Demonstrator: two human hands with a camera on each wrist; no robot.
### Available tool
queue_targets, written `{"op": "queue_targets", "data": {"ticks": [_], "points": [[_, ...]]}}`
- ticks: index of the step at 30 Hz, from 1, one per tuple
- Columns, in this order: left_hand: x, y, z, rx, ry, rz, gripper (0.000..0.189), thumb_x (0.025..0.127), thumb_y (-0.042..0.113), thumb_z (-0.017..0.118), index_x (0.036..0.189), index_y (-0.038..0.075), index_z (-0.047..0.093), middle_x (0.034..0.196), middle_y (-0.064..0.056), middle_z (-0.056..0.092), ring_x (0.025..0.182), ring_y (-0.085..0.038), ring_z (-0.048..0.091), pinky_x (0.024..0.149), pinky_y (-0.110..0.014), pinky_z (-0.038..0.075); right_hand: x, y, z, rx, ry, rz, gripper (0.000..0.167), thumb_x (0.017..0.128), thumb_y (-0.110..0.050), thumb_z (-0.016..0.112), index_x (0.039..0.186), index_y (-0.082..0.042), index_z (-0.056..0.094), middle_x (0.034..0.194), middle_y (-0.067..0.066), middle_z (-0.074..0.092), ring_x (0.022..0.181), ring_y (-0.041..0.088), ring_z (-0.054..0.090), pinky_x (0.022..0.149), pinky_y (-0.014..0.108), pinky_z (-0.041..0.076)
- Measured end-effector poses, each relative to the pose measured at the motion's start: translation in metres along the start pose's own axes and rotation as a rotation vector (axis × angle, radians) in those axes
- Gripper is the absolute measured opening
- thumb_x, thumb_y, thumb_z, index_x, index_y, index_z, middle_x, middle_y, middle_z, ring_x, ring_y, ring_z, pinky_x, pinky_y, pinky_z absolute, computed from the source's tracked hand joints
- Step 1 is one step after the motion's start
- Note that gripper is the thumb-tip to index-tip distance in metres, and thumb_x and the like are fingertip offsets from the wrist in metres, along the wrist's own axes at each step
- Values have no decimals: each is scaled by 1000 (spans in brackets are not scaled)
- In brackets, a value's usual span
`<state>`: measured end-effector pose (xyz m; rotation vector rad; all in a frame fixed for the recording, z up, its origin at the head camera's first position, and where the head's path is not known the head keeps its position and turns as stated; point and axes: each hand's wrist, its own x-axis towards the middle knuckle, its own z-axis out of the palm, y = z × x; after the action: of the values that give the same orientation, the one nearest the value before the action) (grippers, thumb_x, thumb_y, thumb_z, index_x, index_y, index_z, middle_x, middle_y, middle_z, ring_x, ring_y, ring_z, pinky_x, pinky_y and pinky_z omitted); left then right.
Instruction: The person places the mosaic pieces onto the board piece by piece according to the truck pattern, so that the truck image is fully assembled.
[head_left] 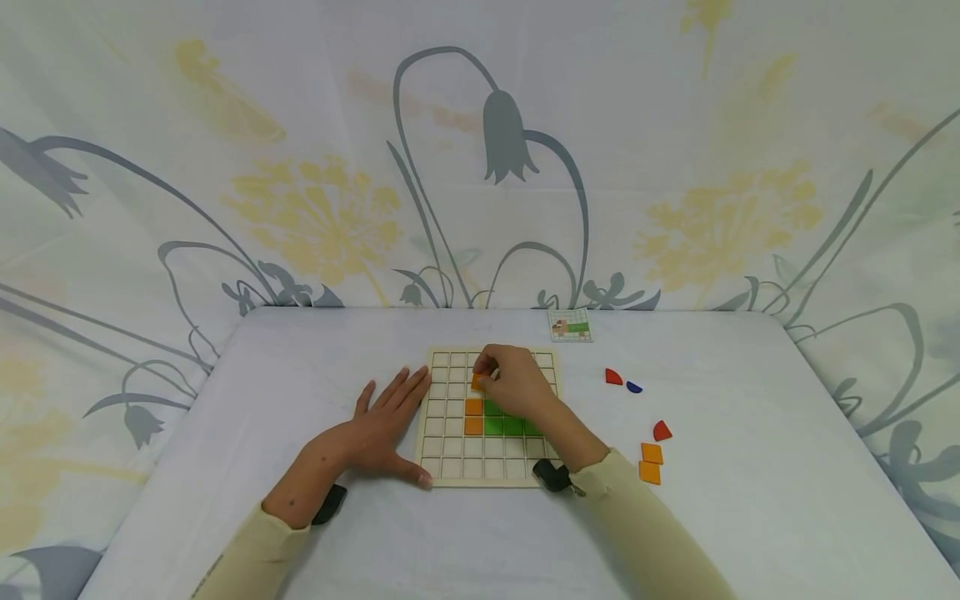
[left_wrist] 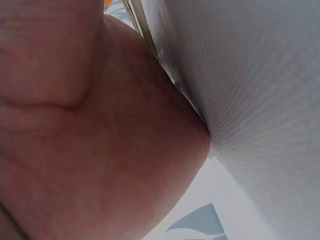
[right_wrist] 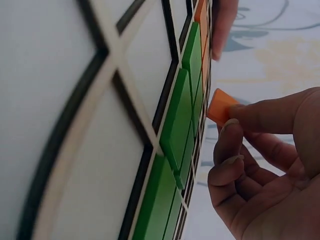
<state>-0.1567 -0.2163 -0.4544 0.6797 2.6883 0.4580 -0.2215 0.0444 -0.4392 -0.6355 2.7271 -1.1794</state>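
A pale grid board [head_left: 487, 483] lies on the white table. Beside its left edge rests my left hand [head_left: 378, 435], fingers spread and straight, with the fingertips and thumb at the rim. Over the upper middle of the grid, my right hand [head_left: 519, 385] pinches an orange square tile [right_wrist: 218, 106] between thumb and fingers. In the right wrist view that tile is tilted, close to the board's surface. Two orange tiles [head_left: 474, 416] sit in cells below it, with several green tiles [head_left: 493, 425] to their right, partly hidden by the right hand and forearm.
A small picture card [head_left: 570, 326] lies behind the board. Right of the board are a red quarter-round piece [head_left: 613, 377], a blue half-round piece [head_left: 634, 387], another red piece [head_left: 662, 431] and two loose orange squares [head_left: 651, 463]. A flowered cloth [head_left: 360, 108] hangs behind the table.
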Motion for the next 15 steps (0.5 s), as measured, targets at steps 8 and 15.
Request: {"op": "queue_targets", "data": {"ticks": [8,15], "points": [[0,-1,1,5,0,-5,143,73,74,85,172,10,4,180,-7,-2,165,-35,-7,124,-72,-4,8,-3,4,-20,-15,26,7,95,1,72,96,-6,74,88,3,70,79,18,65,76,37,56],[1,0,1,9,1,-9,143,73,74,85,172,9,5,180,-8,-2,165,-35,-7,123,-72,-4,10,-3,6,-33,-28,24,8,93,2,71,95,-5,74,87,3,70,78,17,64,76,36,56]]}}
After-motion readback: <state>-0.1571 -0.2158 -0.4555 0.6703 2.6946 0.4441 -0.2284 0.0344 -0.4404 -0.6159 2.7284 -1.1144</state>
